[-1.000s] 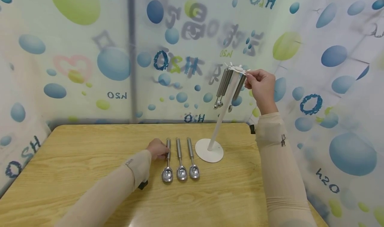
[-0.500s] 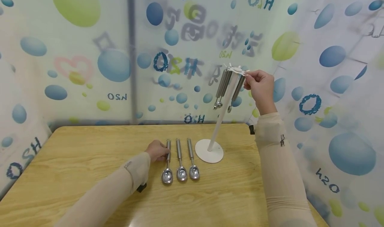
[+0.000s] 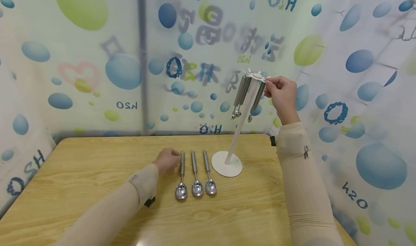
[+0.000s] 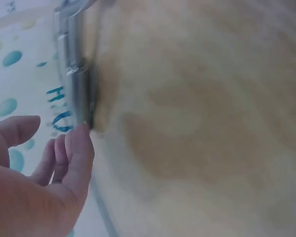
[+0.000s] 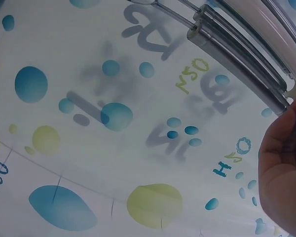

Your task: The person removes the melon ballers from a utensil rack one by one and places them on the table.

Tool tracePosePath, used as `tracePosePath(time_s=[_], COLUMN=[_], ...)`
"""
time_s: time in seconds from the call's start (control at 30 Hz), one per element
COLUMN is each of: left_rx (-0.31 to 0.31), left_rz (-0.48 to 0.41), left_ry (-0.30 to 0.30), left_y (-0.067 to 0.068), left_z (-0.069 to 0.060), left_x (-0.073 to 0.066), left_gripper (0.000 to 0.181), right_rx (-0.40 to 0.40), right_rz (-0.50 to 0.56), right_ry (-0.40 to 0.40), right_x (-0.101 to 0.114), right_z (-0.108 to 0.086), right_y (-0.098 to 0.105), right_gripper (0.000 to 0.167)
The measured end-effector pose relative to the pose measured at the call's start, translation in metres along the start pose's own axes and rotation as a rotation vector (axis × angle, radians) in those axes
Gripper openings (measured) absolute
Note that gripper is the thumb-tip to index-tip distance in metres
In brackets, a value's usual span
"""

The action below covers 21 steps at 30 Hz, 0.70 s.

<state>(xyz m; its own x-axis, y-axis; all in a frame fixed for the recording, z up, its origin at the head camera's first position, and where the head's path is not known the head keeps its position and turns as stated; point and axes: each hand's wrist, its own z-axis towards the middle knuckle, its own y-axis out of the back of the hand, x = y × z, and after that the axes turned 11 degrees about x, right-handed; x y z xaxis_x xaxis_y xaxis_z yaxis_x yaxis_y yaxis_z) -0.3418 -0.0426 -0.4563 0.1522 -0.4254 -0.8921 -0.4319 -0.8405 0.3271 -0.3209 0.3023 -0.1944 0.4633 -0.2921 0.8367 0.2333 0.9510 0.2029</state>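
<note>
Three ice cream scoops lie side by side on the table, bowls toward me. My left hand (image 3: 166,160) is beside the handle of the leftmost scoop (image 3: 181,192). In the left wrist view its thumb and fingers are apart, and a fingertip is close to the end of the scoop (image 4: 77,81); touching or not, I cannot tell. My right hand (image 3: 282,96) is raised to the top of a white stand (image 3: 239,125). Its thumb and index finger pinch the handle end of a small metal scoop (image 5: 237,64) hanging there. The exact grip is partly hidden.
More small-headed metal utensils (image 3: 241,90) hang from the far side of the white hook ring (image 3: 258,75). The stand's round base (image 3: 226,169) is right of the scoops on the wooden table (image 3: 97,173). A patterned curtain (image 3: 123,94) closes in the back and sides.
My left hand has let go of the leftmost scoop's handle and drawn slightly left, opening its fingers. The right hand stays at the stand's top; the hanging scoop's lower end has swung slightly.
</note>
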Motion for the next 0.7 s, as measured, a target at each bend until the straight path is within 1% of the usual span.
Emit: tracePosePath(time_s=[0.1,0.23,0.37,0.47,0.6,0.7], left_rx=[0.021,0.055,0.075,0.085,0.107,0.115], left_rz=[-0.028,-0.088,-0.103,-0.090,-0.072,-0.050], left_ry=[-0.047,-0.114,-0.178,-0.198,-0.220,-0.244], left_y=[0.007,0.009,0.004,-0.002,-0.009,-0.014], left_z=[-0.001,-0.003,-0.004,-0.004,-0.005,-0.007], left_x=[-0.008,-0.021,-0.032,-0.038,-0.042,-0.044], left_gripper=[0.033,0.036,0.034,0.031,0.028,0.026], right_rx=[-0.002,-0.003,-0.008,-0.005,0.008,0.003], right_rz=[-0.001,0.006,-0.010,-0.035,-0.071,-0.136], right_ry=[0.003,0.018,0.026,0.026,0.022,0.026], right_x=[0.000,-0.002,-0.004,-0.004,-0.002,-0.002], right_z=[0.001,0.001,0.001,0.002,0.002,0.003], right_y=[0.000,0.000,-0.001,-0.001,-0.001,0.000], right_gripper=[0.012,0.011,0.009,0.009,0.012,0.016])
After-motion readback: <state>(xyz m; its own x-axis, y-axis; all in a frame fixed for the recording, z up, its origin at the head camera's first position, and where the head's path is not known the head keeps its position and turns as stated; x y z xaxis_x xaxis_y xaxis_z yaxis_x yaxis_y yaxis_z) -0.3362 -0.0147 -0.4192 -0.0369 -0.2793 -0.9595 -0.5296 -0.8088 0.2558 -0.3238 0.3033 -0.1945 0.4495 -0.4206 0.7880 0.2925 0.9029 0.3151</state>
